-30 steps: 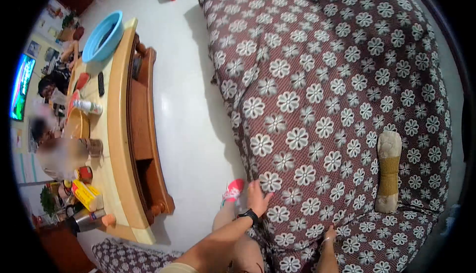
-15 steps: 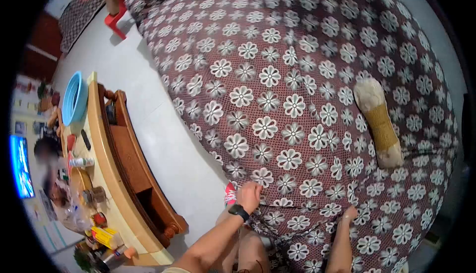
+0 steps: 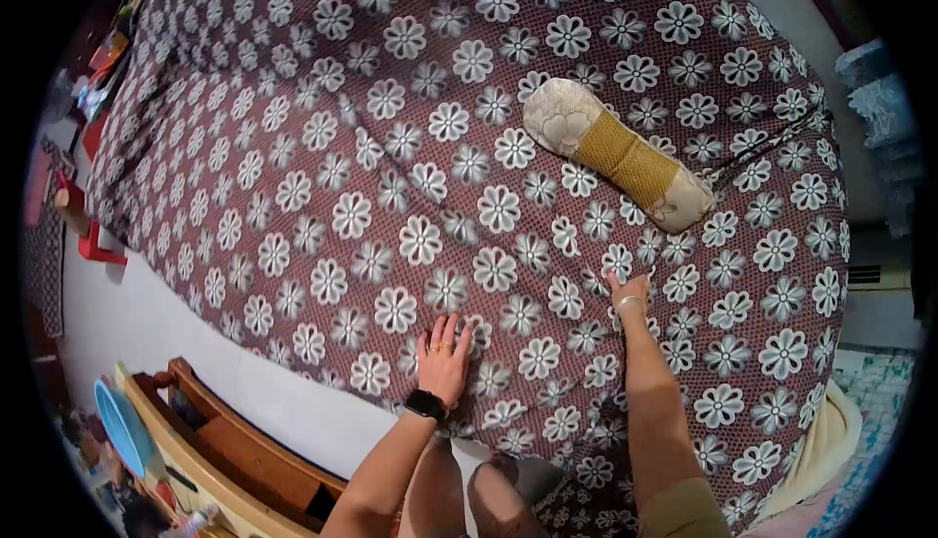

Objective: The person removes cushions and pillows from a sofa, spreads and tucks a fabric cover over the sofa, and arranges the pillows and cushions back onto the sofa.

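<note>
A maroon bedsheet with rows of white and grey flowers spreads under both hands. My left hand, with a ring and a black watch at the wrist, lies flat on it near its left edge, fingers stretched out. Further up and to the right, my right hand, with a bracelet, is closed on the sheet; its fingertips are hidden. Just beyond it rests a long cream pillow with a mustard woven band around its middle, apart from the hand. Small creases run across the cloth.
At lower left stands a wooden cabinet with a blue basin on top. A red stool is at far left. Cream cloth hangs at the lower right edge, beside a green-and-white patterned surface.
My left hand has gone from closed at the sheet's edge to flat on the sheet. My right hand has reached farther forward, nearer the pillow. The view has swung to the right.
</note>
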### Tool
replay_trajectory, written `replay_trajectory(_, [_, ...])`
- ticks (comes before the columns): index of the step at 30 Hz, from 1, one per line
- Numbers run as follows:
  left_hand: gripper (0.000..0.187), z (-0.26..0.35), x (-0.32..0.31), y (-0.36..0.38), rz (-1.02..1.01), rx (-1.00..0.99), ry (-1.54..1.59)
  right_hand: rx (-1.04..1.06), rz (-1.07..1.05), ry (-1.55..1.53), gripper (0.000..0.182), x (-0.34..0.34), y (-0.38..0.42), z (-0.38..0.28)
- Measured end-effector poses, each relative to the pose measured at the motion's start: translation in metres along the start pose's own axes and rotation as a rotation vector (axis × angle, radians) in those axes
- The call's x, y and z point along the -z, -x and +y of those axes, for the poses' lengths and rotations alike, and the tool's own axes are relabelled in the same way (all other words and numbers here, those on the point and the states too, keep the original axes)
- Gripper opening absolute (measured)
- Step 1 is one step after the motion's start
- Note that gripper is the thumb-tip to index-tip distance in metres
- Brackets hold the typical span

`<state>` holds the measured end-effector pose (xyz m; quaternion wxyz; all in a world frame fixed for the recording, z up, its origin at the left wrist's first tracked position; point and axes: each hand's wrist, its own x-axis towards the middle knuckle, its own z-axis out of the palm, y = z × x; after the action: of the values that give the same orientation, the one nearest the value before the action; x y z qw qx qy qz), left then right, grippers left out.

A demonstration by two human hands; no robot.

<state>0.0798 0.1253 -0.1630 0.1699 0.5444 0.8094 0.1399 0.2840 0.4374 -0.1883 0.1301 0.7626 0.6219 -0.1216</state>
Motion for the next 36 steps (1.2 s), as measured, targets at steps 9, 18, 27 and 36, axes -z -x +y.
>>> replay_trajectory(9, [0.068, -0.016, 0.020, -0.144, -0.107, -0.486, -0.281, 0.122, 0.489, -0.434, 0.027, 0.054, -0.079, 0.021])
replay_trajectory(18, [0.055, -0.002, 0.001, -0.220, -0.222, -0.351, -0.246, 0.604, 0.539, 0.194, 0.049, 0.131, -0.077, -0.027])
replay_trajectory(27, [0.067, 0.008, 0.013, -0.258, -0.245, -0.349, -0.227, 0.687, 0.262, 0.319, 0.072, 0.162, -0.116, -0.108])
replay_trajectory(36, [0.075, 0.029, 0.034, -0.343, 0.167, 0.272, 1.027, 0.742, 0.344, 0.111, 0.064, 0.133, -0.091, -0.089])
